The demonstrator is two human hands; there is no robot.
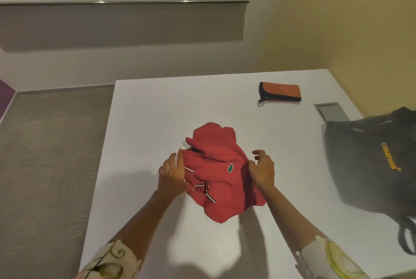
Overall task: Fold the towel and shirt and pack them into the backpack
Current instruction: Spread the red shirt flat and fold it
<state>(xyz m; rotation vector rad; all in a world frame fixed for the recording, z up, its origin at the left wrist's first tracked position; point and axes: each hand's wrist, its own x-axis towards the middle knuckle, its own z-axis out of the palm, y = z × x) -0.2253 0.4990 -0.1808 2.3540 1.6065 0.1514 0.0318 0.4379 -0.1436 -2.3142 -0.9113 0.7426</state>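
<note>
Biggest risk imo: the red polo shirt (pixel 219 172) is one crumpled lump, so folding it as is probably traps sleeves and creases inside, and you get a fat wad that fights the black backpack (pixel 371 161). It sits on the white table (pixel 144 121) left of the backpack, well apart. Left hand (pixel 172 172) grips its left edge, right hand (pixel 262 169) pinches the right edge. The white-trimmed collar points back at the person, long axis roughly near-to-far. The folded orange towel (pixel 280 91) lies further back, left of the backpack
</note>
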